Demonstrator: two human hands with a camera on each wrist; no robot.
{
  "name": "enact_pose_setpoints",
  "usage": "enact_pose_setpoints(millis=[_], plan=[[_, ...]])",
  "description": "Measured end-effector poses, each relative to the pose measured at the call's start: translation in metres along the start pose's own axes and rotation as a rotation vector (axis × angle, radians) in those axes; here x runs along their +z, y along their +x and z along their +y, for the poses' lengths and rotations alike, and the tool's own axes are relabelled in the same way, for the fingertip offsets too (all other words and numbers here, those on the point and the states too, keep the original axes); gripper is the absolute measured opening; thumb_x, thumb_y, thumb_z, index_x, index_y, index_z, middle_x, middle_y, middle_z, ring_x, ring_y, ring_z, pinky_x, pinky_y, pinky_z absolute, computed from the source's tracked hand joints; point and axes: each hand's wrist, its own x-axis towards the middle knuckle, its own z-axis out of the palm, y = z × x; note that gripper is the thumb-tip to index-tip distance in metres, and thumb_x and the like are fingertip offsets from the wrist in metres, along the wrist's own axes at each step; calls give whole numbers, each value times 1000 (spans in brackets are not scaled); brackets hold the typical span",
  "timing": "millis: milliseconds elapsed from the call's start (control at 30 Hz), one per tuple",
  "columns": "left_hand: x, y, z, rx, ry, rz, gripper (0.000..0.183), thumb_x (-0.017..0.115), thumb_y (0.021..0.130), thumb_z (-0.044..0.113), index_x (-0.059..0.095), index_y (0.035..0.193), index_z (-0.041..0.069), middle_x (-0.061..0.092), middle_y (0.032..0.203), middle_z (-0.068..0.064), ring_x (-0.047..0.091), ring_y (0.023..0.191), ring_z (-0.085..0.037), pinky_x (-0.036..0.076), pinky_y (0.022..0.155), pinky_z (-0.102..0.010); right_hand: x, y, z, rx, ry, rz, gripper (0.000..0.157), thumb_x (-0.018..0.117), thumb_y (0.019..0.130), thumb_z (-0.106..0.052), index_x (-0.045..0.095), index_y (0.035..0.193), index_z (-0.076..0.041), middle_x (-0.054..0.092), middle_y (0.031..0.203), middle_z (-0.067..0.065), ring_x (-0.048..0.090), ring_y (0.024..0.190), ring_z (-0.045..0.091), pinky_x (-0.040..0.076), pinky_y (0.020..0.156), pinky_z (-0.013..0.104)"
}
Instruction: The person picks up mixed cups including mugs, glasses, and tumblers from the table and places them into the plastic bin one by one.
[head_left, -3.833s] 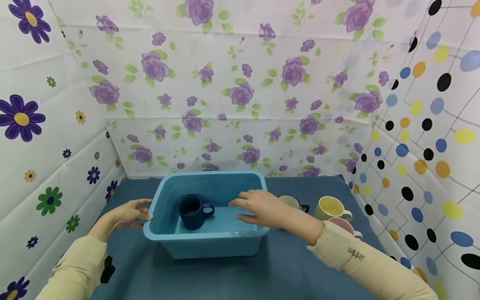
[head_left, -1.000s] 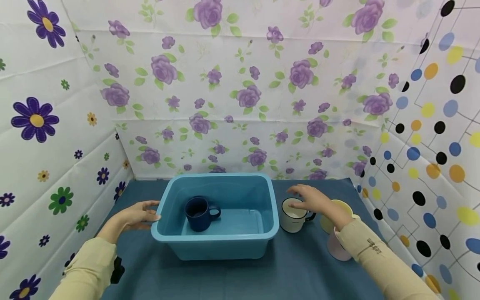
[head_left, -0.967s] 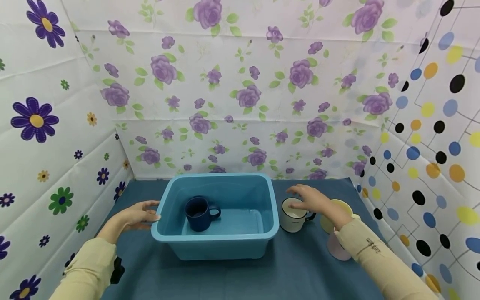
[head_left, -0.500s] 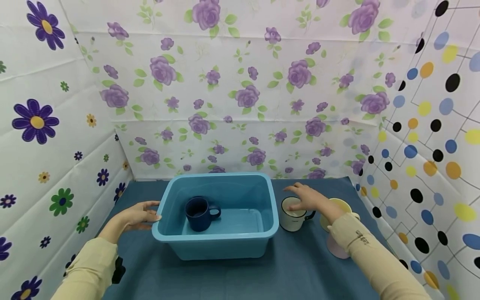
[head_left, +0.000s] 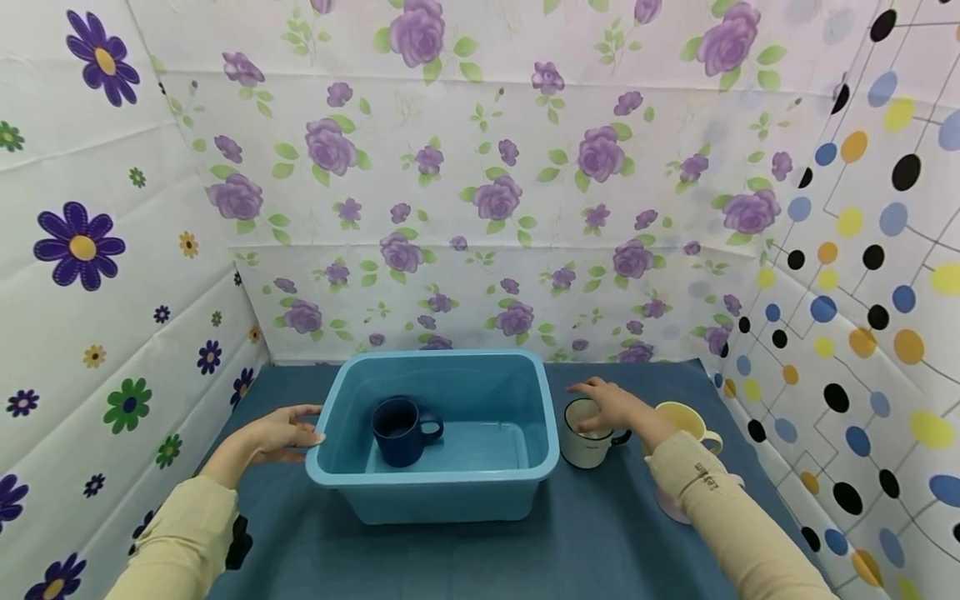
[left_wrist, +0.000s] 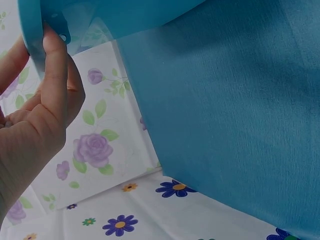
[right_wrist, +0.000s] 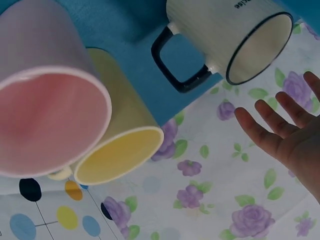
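A light blue plastic basin (head_left: 431,478) stands mid-table with a navy mug (head_left: 397,442) upright inside it. My left hand (head_left: 277,435) holds the basin's left rim; the left wrist view shows the rim between thumb and fingers (left_wrist: 56,75). My right hand (head_left: 618,410) hovers over a cream mug (head_left: 587,452) with a dark rim and black handle, to the right of the basin. Its fingers (right_wrist: 265,130) are spread and apart from the mug in the right wrist view. A yellow mug (right_wrist: 122,155) and a pink mug (right_wrist: 52,122) stand closest to my right forearm.
Dark blue cloth (head_left: 480,558) covers the table. Patterned sheets wall it in: purple roses (head_left: 495,200) behind, daisies (head_left: 82,247) at left, coloured dots (head_left: 851,400) at right. My right sleeve partly hides the pink and yellow mugs.
My right hand has gone from over the basin, beside the navy mug, rightward to above the cream mug, lowering slightly just now. My left hand has stayed at the rim.
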Motion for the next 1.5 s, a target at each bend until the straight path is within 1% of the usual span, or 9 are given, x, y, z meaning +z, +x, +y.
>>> enact_pose_setpoints(millis=[267, 500, 700, 900, 1033, 1133, 1233, 1333, 1500], plan=[[1, 1, -1, -6, -4, 6, 75, 58, 93, 9, 8, 145, -12, 48, 126, -33, 63, 97, -19, 51, 90, -51, 11, 3, 1, 28, 11, -4, 68, 71, 83, -35, 44, 139, -9, 38, 137, 27, 39, 122, 50, 40, 91, 64], [1, 1, -1, -4, 3, 12, 76, 59, 92, 10, 8, 145, -12, 49, 126, -33, 63, 96, -19, 51, 89, -51, 16, 5, 2, 44, 15, -8, 72, 74, 80, -37, 45, 138, -7, 38, 137, 27, 38, 122, 51, 40, 91, 64], [0, 1, -2, -5, 3, 7, 77, 59, 92, 11, 8, 145, -12, 46, 129, -34, 63, 99, -21, 51, 90, -51, 20, 7, -1, 58, -2, -11, 71, 75, 79, -30, 44, 139, -6, 39, 135, 27, 38, 120, 50, 42, 90, 62], [1, 0, -2, -13, 4, 17, 77, 60, 92, 11, 9, 145, -11, 47, 129, -34, 62, 100, -22, 51, 91, -51, 26, 12, -3, 104, -70, -8, 70, 77, 78, -26, 45, 138, -8, 44, 129, 24, 44, 114, 45, 45, 86, 59], [2, 1, 0, -12, 9, 24, 78, 61, 92, 12, 10, 145, -11, 48, 129, -33, 62, 101, -23, 50, 91, -51, 28, 12, -4, 120, -86, -2, 69, 77, 78, -23, 47, 138, -8, 46, 128, 24, 46, 113, 44, 46, 84, 57], [3, 2, 1, -10, 14, 18, 78, 61, 92, 12, 10, 145, -11, 47, 129, -33, 62, 102, -23, 50, 92, -51, 29, 10, -3, 114, -78, 17, 68, 79, 76, -22, 49, 136, -8, 47, 127, 23, 46, 112, 44, 47, 83, 56], [2, 3, 3, -18, 14, 15, 77, 61, 92, 12, 10, 145, -10, 48, 129, -33, 62, 101, -21, 50, 92, -51, 31, 9, 0, 86, -85, 42, 67, 80, 74, -23, 51, 133, -7, 49, 124, 22, 48, 108, 43, 48, 82, 55], [2, 2, 4, -22, 16, 7, 78, 61, 92, 12, 9, 146, -10, 48, 128, -32, 62, 101, -21, 49, 93, -52, 32, 7, 1, 72, -82, 55, 68, 81, 74, -24, 52, 133, -8, 49, 125, 21, 47, 109, 42, 47, 84, 55], [1, 0, 2, -23, 13, 15, 77, 61, 92, 12, 10, 146, -10, 47, 129, -33, 62, 103, -24, 49, 93, -52, 34, 6, -2, 58, -84, 74, 67, 81, 73, -24, 52, 132, -10, 47, 127, 20, 46, 108, 40, 47, 82, 54]])
